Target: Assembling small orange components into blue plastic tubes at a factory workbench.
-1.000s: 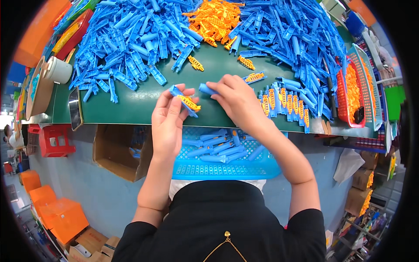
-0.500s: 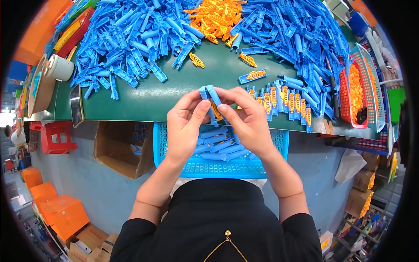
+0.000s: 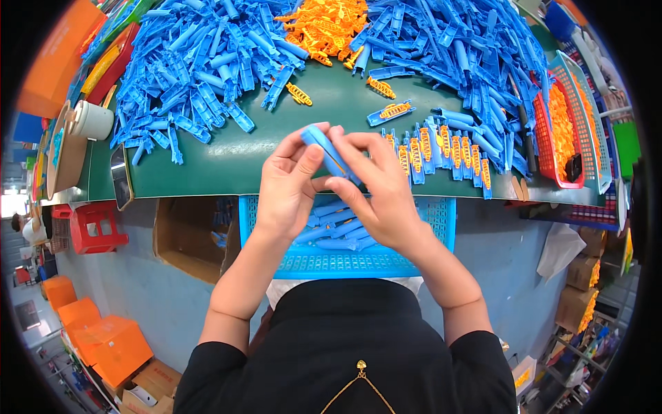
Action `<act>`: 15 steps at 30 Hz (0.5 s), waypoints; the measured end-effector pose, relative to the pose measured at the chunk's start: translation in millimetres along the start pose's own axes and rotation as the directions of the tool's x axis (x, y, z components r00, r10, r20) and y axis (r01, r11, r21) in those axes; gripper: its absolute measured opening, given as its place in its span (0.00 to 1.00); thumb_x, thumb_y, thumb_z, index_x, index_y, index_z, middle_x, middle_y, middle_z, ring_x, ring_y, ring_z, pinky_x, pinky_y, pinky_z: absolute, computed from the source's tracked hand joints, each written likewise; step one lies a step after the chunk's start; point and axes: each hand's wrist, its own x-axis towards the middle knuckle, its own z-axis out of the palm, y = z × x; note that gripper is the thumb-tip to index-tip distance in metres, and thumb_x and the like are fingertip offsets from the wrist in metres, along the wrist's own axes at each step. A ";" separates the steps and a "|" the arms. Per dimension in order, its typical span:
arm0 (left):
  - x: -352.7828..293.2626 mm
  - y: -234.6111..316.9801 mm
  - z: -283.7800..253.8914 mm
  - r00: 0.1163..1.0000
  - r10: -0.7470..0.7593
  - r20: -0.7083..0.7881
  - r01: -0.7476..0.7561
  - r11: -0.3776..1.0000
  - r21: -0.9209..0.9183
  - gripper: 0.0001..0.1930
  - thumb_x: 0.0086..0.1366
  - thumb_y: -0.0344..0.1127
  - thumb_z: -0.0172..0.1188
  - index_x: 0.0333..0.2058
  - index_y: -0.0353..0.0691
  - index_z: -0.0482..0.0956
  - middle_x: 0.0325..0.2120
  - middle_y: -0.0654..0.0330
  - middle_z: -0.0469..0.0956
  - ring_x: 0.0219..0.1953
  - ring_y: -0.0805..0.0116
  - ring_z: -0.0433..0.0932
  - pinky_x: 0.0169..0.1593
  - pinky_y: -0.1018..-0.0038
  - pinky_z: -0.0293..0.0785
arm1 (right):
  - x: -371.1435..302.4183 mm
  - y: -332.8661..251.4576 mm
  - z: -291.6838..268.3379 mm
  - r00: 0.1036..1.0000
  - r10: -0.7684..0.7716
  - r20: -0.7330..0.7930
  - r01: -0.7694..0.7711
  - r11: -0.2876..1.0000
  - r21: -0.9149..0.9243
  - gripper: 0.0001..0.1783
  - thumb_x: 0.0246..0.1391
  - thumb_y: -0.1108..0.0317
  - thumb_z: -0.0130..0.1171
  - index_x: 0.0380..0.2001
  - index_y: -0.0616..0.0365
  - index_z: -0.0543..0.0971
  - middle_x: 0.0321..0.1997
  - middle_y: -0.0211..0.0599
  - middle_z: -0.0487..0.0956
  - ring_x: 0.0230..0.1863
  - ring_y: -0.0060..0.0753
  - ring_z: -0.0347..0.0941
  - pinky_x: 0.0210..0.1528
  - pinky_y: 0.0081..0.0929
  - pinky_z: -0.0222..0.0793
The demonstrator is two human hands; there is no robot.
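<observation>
Stretching across the workroom, a green table (image 3: 221,162) is carrying two large heaps: a left blue heap (image 3: 200,76) is covering its far-left corner, and a right blue heap (image 3: 469,76) is filling the far-right one. Below the middle of the near edge, a blue basket (image 3: 331,268) is holding blue tubes (image 3: 338,231). Between the heaps, toward the far edge, an orange pile (image 3: 327,31) is sitting. Near the right part of the front edge, a row of filled shells (image 3: 445,146) is lying just beyond the right hand (image 3: 379,183).

Around the middle of that edge, the left hand (image 3: 289,186) and the right are gripping one blue casing (image 3: 330,157) between them, neither being nearer. Its long axis is slanting from far left to near right. The left thumb and fingers are pinching its far end; the right fingers are lying along its right side, the thumb reaching toward its near end. An orange strip (image 3: 338,164) is showing along its seam.
</observation>
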 end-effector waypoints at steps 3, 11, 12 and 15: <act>1.6 -2.2 -4.7 0.999 0.016 0.046 -0.007 0.982 -0.187 0.17 0.62 0.32 0.58 0.48 0.35 0.68 0.44 0.51 0.74 0.43 0.64 0.76 0.46 0.70 0.74 | -10.2 1.7 -3.3 0.991 0.052 -0.127 -0.051 0.999 0.015 0.21 0.43 0.71 0.67 0.43 0.62 0.77 0.40 0.40 0.74 0.38 0.32 0.71 0.37 0.24 0.69; 3.2 -0.4 -0.5 0.976 0.136 0.168 -0.123 0.989 -0.087 0.15 0.57 0.28 0.63 0.41 0.38 0.69 0.38 0.55 0.76 0.42 0.67 0.76 0.48 0.71 0.72 | -13.0 6.5 -7.8 0.980 -0.011 -0.196 0.026 0.997 0.075 0.17 0.37 0.75 0.69 0.35 0.63 0.79 0.31 0.39 0.77 0.30 0.27 0.74 0.29 0.20 0.72; 5.9 0.7 -2.0 0.976 0.130 0.177 -0.115 0.989 -0.091 0.15 0.57 0.28 0.63 0.41 0.38 0.69 0.38 0.55 0.76 0.42 0.67 0.76 0.48 0.71 0.72 | -12.1 7.0 -10.7 0.980 -0.007 -0.201 0.021 0.998 0.066 0.17 0.37 0.75 0.69 0.35 0.63 0.79 0.31 0.39 0.77 0.30 0.27 0.74 0.29 0.20 0.72; 20.8 11.5 -9.0 0.930 0.171 0.326 -0.238 0.955 0.177 0.16 0.53 0.22 0.64 0.39 0.37 0.70 0.36 0.53 0.77 0.43 0.65 0.77 0.48 0.71 0.73 | -10.2 9.8 -18.7 0.978 -0.075 -0.192 0.071 0.997 -0.027 0.15 0.38 0.76 0.67 0.34 0.64 0.79 0.33 0.40 0.77 0.33 0.27 0.74 0.32 0.20 0.73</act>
